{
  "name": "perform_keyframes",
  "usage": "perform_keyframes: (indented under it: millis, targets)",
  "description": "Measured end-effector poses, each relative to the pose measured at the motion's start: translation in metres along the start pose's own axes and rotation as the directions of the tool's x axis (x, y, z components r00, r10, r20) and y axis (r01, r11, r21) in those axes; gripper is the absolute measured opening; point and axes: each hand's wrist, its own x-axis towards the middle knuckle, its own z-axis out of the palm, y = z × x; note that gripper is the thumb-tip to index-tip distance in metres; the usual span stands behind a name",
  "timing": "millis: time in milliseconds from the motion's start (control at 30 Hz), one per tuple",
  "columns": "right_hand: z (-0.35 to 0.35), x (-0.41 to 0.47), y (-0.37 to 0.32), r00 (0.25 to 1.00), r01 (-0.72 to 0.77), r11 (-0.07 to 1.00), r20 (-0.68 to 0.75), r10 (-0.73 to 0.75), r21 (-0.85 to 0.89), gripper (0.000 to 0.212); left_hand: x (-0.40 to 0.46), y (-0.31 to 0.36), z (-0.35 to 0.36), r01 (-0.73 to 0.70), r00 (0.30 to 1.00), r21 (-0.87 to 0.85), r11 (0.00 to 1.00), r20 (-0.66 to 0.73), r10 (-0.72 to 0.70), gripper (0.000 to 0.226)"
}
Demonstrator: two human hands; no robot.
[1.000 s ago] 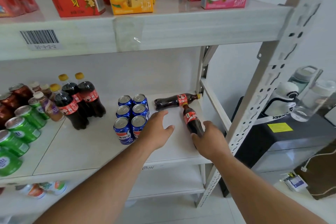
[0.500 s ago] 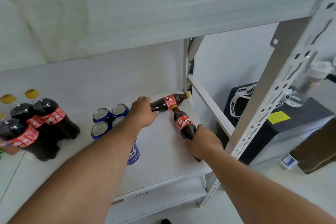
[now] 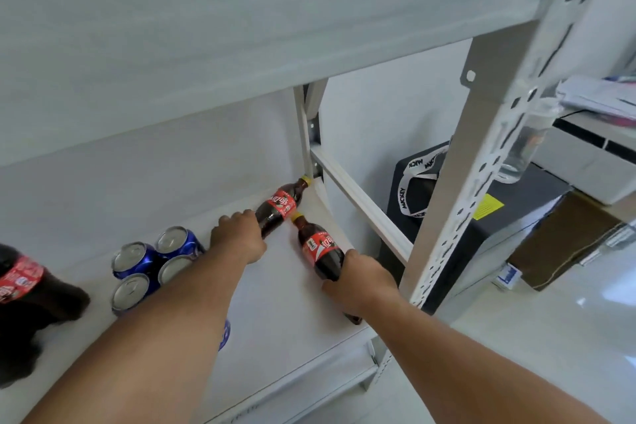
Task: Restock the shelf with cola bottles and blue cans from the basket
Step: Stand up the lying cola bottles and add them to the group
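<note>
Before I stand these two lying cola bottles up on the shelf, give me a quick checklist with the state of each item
1. Left hand grips the rear cola bottle: ok.
2. Right hand grips the front cola bottle: ok.
3. Both caps on: ok.
4. Bare shelf between the hands to stand them on: ok.
5. Blue cans clear of the left forearm: not ok, it passes over them.
6. Headroom under the upper shelf: cannot tell.

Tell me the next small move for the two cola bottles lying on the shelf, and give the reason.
Probably stand both up. The left hand grips the base of the far cola bottle and the right hand grips the near cola bottle. Both lie on their sides on the shelf, caps pointing toward the back corner, while the blue cans beside them stand upright.
</note>
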Motion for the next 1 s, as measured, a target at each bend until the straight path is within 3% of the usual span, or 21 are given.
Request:
perform_keyframes:
  millis: [367,733,867,1000]
  targets:
    - [-0.008,-0.016,0.010,0.999,0.002,1.000,0.050,-0.002,0.011,0.055,-0.077,0.022,0.006,0.223,0.932,-0.228,0.948,0.334,-0.139,0.101]
    - [-0.010,0.004,0.001,0.988,-0.078,0.985,0.140,0.057,0.152,0.049,-0.072,0.030,0.012,0.308,0.950,-0.616,0.725,0.245,-0.195,0.070]
    - [-0.009,0.004,0.005,0.982,-0.154,0.956,0.145,0.120,0.250,0.053,-0.087,0.036,0.010,0.349,0.937,-0.703,0.620,0.256,-0.236,0.075]
    - [-0.017,-0.006,0.010,0.986,-0.144,0.913,0.129,0.102,0.381,0.055,-0.113,0.041,0.005,0.301,0.949,-0.827,0.474,0.210,-0.236,0.077]
